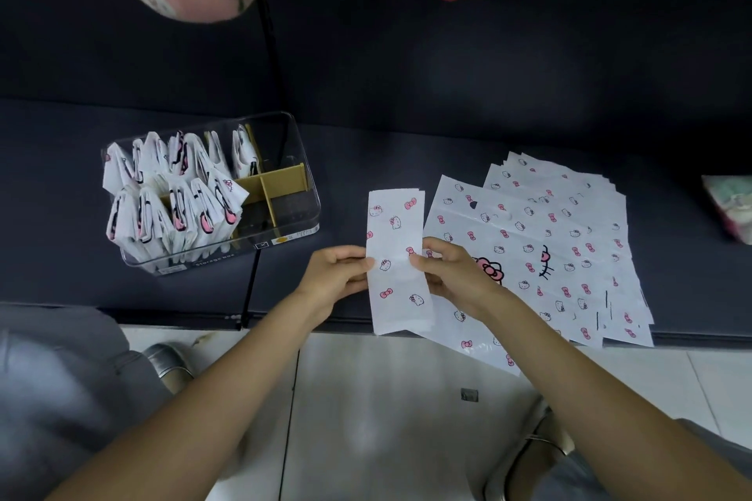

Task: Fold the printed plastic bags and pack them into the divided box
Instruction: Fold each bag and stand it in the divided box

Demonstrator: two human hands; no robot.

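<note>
We hold the folded bag (396, 260) above the sofa seat's front edge, left hand (339, 277) and right hand (451, 277) pinching its long edges mid-length. Being thin, limp, slippery film, it likely needs edge grips. Box (303, 191) left; flat bags (549, 248) right.

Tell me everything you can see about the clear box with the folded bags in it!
The box is see-through plastic with rounded corners and no lid on it. It sits on the dark couch seat, left of both hands, and neither hand touches it. Tan dividers split it into small compartments. Folded bags, white with pink and black print, stand upright in two rows and fill the left part. The compartments on the right look empty. A label on the front wall has small writing, too blurry to read surely.
</note>
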